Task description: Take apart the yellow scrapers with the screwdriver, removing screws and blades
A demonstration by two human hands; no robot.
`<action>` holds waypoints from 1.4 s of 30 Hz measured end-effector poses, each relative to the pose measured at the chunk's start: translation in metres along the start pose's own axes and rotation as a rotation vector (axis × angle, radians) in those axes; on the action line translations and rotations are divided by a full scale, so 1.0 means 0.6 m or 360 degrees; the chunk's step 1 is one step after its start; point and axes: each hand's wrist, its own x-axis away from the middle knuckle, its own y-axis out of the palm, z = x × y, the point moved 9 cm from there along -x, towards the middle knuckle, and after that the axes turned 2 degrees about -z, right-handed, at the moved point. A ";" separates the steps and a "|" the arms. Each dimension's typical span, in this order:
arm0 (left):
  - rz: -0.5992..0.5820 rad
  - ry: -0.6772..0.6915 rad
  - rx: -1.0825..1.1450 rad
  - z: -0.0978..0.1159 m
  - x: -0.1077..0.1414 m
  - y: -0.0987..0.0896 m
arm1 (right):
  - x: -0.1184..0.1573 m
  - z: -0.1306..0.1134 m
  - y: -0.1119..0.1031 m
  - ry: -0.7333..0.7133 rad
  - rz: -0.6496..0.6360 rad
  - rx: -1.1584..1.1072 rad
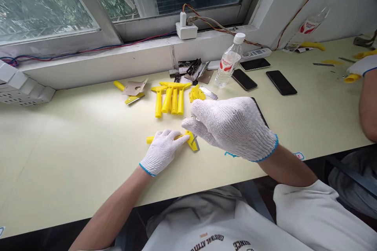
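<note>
My left hand [163, 147], in a white knit glove, presses a yellow scraper [192, 141] flat on the table, fingers closed around its handle. The scraper's head, with a metal blade edge, points right. A thin metal shaft lies against that head; I cannot tell what it belongs to. Above and right of it, my gloved right hand [232, 125] is raised with fingers curled and thumb near the index finger. Tiny specks show between those fingertips, too small to name. Behind the hands are several yellow scraper handles [174, 100], small yellow parts [197, 93] and loose blades [209, 92].
Another scraper [134, 98] lies under brown card [135, 87]. Black packaging [193, 70], a water bottle [228, 62], and phones [281, 82] stand or lie toward the back. A dark flat object [259, 112] is partly behind my right hand. Far right, a co-worker's gloved hand [363, 66] holds something yellow.
</note>
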 end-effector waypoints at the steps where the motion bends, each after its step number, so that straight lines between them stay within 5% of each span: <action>1: -0.0016 -0.0007 -0.0012 0.000 0.000 0.000 | 0.004 -0.001 -0.006 -0.0029 0.0023 0.0100; 7: -0.0051 -0.0015 0.0016 0.002 -0.002 -0.001 | 0.025 -0.008 -0.012 -0.0440 -0.0233 -0.0277; 12: -0.0015 -0.0012 0.0007 0.001 -0.001 -0.001 | 0.022 -0.014 -0.013 -0.0427 -0.0364 -0.0646; 17: -0.0019 -0.0019 0.0006 0.001 0.000 -0.003 | 0.012 0.008 -0.018 -0.0052 0.0040 0.0114; 19: -0.0042 -0.0012 -0.0008 0.002 -0.001 -0.002 | 0.013 0.006 -0.011 -0.0105 0.0020 0.0240; 23: -0.0061 -0.0014 -0.0045 0.002 -0.002 -0.001 | 0.021 -0.004 -0.005 -0.0475 -0.0236 -0.0204; 28: -0.0044 -0.0022 -0.0076 0.001 -0.001 0.000 | 0.025 -0.008 -0.023 -0.0617 -0.0378 -0.0778; 35: -0.0035 -0.0020 -0.0003 0.001 0.000 -0.003 | 0.009 0.037 -0.004 0.0056 -0.0120 0.0101; 38: -0.0059 -0.0016 -0.0005 0.002 0.000 -0.003 | 0.011 0.027 0.000 -0.0166 -0.0120 0.0077; 42: -0.0049 -0.0028 -0.0001 0.002 -0.001 -0.004 | 0.022 0.011 -0.009 -0.0547 -0.0301 -0.0498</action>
